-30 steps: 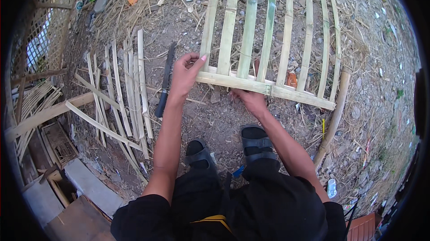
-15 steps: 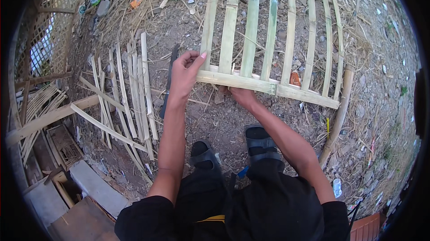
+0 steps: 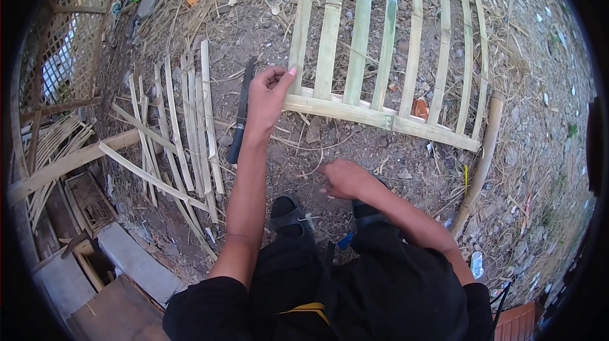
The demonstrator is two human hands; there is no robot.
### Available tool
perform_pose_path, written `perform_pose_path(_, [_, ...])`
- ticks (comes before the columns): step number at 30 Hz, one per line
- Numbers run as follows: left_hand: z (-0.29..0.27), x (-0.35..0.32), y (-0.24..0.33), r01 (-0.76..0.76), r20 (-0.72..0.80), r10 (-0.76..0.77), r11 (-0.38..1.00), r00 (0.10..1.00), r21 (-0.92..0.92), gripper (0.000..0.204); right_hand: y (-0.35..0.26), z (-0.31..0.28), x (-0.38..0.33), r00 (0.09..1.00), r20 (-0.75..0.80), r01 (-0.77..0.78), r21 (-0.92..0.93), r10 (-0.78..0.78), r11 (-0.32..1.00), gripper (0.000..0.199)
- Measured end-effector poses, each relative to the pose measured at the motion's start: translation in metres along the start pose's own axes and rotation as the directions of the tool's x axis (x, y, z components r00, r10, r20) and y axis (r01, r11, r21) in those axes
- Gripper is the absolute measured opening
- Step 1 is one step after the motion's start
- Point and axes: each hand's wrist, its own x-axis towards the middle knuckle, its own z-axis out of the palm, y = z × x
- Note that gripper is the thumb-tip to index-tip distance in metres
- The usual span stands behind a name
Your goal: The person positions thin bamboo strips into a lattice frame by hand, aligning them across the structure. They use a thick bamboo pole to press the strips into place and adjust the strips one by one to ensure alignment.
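Bamboo frame (image 3: pixel 386 43): probably light, springy; best gripped by crossbar (image 3: pixel 374 118). Left hand (image 3: pixel 266 98) at corner, clamping unclear; right hand (image 3: pixel 347 180) off it, fingers apart.

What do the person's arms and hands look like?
The left grip and right grip are just bare hands, with no gloves. The forearms are bare too, and I see no watch or bracelet. Higher up, there are short, black sleeves.
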Motion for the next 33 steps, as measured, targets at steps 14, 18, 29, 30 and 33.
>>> perform_pose_path(14, [0.018,0.019,-0.084,0.007,-0.228,0.022,0.992,0.973,0.126,0.046,0.029,-0.056,-0.015,0.541,-0.837,-0.159,-0.195,-0.079,0.968,0.038])
perform_pose_path(18, [0.023,0.025,-0.097,-0.012,-0.258,0.075,0.972,0.963,0.237,0.048,0.050,-0.047,0.004,0.610,-0.790,-0.132,-0.183,-0.065,0.974,0.037])
perform_pose_path(29, [0.024,0.024,-0.098,-0.107,-0.184,0.237,0.841,0.954,0.530,0.039,0.039,-0.055,0.010,0.629,-0.776,-0.099,-0.118,-0.030,0.988,0.043])
perform_pose_path(30, [0.022,0.024,-0.098,-0.107,-0.168,0.210,0.873,0.963,0.476,0.039,0.036,-0.058,0.013,0.644,-0.763,-0.066,-0.129,-0.057,0.989,0.047])
perform_pose_path(33, [0.023,0.019,-0.084,-0.073,-0.081,0.123,0.887,0.989,0.455,0.040,0.033,-0.066,0.022,0.721,-0.682,-0.056,-0.237,-0.125,0.970,0.052])
